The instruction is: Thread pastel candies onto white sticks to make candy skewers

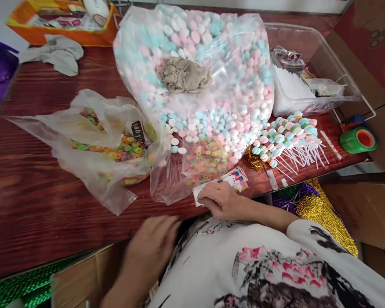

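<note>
My right hand (220,200) is at the table's front edge, its fingers closed over a flat white card (197,194); part of the card is hidden under the hand. Just behind it lie printed cards (239,179) with coloured pictures. Smeared by motion, my left hand (154,239) is in front of the table edge, and its fingers do not show clearly. Beyond my hands stands a large clear bag (192,115) of pink, white and blue round candies. A smaller bag (201,164) of colourful rings lies at its front. Gold twist ties (253,160) are to the right.
An opened plastic bag (96,141) of coloured rings lies left. At right are strung candies (285,134), a clear bin (308,98) and green tape (357,140). An orange box (60,36) stands at back left. A cardboard box (90,273) and gold beads (324,218) sit below.
</note>
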`<state>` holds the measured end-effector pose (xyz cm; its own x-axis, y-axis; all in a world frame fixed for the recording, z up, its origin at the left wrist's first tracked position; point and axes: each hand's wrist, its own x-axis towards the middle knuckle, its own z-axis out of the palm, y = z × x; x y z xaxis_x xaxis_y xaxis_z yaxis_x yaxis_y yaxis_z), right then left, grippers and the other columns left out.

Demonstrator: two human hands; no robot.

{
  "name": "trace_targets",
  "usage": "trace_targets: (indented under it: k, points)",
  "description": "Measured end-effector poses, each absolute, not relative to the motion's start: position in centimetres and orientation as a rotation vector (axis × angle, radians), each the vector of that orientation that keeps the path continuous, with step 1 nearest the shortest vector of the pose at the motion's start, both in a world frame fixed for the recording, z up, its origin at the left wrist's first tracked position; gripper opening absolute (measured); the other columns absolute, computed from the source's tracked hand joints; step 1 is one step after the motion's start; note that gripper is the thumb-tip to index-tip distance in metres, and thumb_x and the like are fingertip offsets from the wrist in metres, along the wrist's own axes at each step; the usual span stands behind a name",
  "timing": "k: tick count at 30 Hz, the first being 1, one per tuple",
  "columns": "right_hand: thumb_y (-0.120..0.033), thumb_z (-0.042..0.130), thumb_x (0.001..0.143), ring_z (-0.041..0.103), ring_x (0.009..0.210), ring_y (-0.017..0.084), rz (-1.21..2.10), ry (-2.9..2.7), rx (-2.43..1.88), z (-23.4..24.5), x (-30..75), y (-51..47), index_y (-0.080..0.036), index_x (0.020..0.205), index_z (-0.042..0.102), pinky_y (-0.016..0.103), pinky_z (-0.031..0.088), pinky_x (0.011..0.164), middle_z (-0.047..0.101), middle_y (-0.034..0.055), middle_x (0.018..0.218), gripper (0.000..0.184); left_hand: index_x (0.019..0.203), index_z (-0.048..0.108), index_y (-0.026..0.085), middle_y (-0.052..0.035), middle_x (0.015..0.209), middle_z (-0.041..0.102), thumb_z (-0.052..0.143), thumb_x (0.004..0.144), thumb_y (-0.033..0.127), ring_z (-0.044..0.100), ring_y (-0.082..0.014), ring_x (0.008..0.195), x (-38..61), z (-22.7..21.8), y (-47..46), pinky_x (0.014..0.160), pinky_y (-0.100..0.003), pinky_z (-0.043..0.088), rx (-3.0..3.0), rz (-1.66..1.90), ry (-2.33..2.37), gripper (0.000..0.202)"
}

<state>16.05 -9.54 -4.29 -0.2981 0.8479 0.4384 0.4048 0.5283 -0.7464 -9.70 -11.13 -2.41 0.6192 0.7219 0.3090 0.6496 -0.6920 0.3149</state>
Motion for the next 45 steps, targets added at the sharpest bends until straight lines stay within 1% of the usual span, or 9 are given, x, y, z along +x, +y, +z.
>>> trace_targets:
  k: [5,13,18,23,26,30,36,39,45]
  points:
    - [-0.01,0.052,0.089,0.065,0.075,0.014,0.204,-1.62,-1.289,-2.9,22.3,-10.9,-0.021,0.096,0.064,0.027,0.052,0.071,0.071,0.0029,0.082,0.018,0.099,0.066,0.016,-0.0097,0.096,0.065,0.06,0.091,0.024,0.059,-0.0255,0.091,4.4,-4.3,-7.6,0.079,-0.039,0.051,2.812,0.259,0.799,0.013]
    - [-0.019,0.059,0.087,0.066,0.076,0.018,-0.439,-1.218,-1.859,-2.4,35.4,-15.8,-0.018,0.087,0.071,0.032,0.054,0.073,0.072,0.0057,0.08,0.011,0.113,0.063,0.01,-0.0136,0.102,0.062,0.044,0.09,0.007,0.056,-0.0279,0.094,4.4,-4.7,-7.3,0.082,-0.04,0.047,3.0,-0.082,0.748,0.029]
    - [-0.029,0.053,0.092,0.069,0.085,0.022,-0.392,-1.573,-2.219,-1.0,36.0,-13.1,-0.017,0.105,0.073,0.031,0.048,0.073,0.076,0.0102,0.092,0.027,0.126,0.057,0.004,-0.0211,0.116,0.06,0.042,0.09,0.006,0.055,-0.0308,0.102,5.4,-4.0,-9.0,0.083,-0.042,0.046,3.066,-0.13,0.895,0.04]
    - [-0.03,0.048,0.091,0.065,0.071,0.023,-0.278,-1.649,-2.545,-1.2,35.0,-10.4,-0.016,0.106,0.075,0.03,0.036,0.061,0.075,0.0127,0.08,0.033,0.126,0.06,0.009,-0.0171,0.105,0.065,0.041,0.095,0.012,0.059,-0.0282,0.094,6.5,-4.7,-9.4,0.076,-0.038,0.047,2.984,-0.026,1.129,0.036]
    - [-0.029,0.051,0.089,0.061,0.065,0.02,-0.241,-1.518,-2.416,-2.2,35.2,-9.7,-0.016,0.101,0.076,0.03,0.036,0.061,0.073,0.0102,0.073,0.031,0.123,0.062,0.015,-0.0138,0.101,0.066,0.044,0.096,0.016,0.059,-0.027,0.091,6.4,-5.4,-9.3,0.074,-0.037,0.046,2.949,0.145,1.185,0.032]
    - [-0.034,0.065,0.081,0.054,0.055,0.013,0.069,-1.17,-1.884,-2.9,35.6,-9.1,-0.017,0.101,0.074,0.027,0.042,0.057,0.066,-0.0002,0.062,0.028,0.1,0.068,0.017,-0.0114,0.094,0.066,0.046,0.095,0.015,0.058,-0.0253,0.088,5.7,-6.6,-8.5,0.073,-0.038,0.044,2.952,0.395,1.047,0.022]
    - [-0.032,0.079,0.067,0.065,0.067,0.013,0.548,-0.92,-1.478,-2.7,35.2,-8.8,-0.018,0.087,0.074,0.028,0.054,0.065,0.072,0.0005,0.076,0.025,0.092,0.067,0.017,-0.0089,0.084,0.066,0.048,0.095,0.013,0.056,-0.0221,0.079,5.1,-7.6,-8.0,0.07,-0.036,0.041,3.027,0.472,1.02,0.02]
    - [-0.036,0.079,0.07,0.062,0.064,0.011,0.534,-0.852,-1.399,-3.2,34.7,-8.2,-0.019,0.089,0.072,0.027,0.053,0.063,0.072,0.0014,0.079,0.027,0.102,0.067,0.015,-0.0098,0.09,0.068,0.048,0.095,0.012,0.058,-0.0232,0.081,5.5,-7.3,-8.4,0.071,-0.037,0.042,3.028,0.446,1.058,0.021]
    - [-0.04,0.059,0.09,0.055,0.056,0.009,0.157,-0.908,-1.349,-1.0,33.8,-8.6,-0.02,0.084,0.067,0.026,0.048,0.057,0.067,0.0004,0.075,0.023,0.083,0.065,0.017,-0.0081,0.082,0.067,0.051,0.091,0.01,0.061,-0.0221,0.078,5.3,-7.1,-7.4,0.069,-0.036,0.042,3.023,0.618,1.018,0.018]
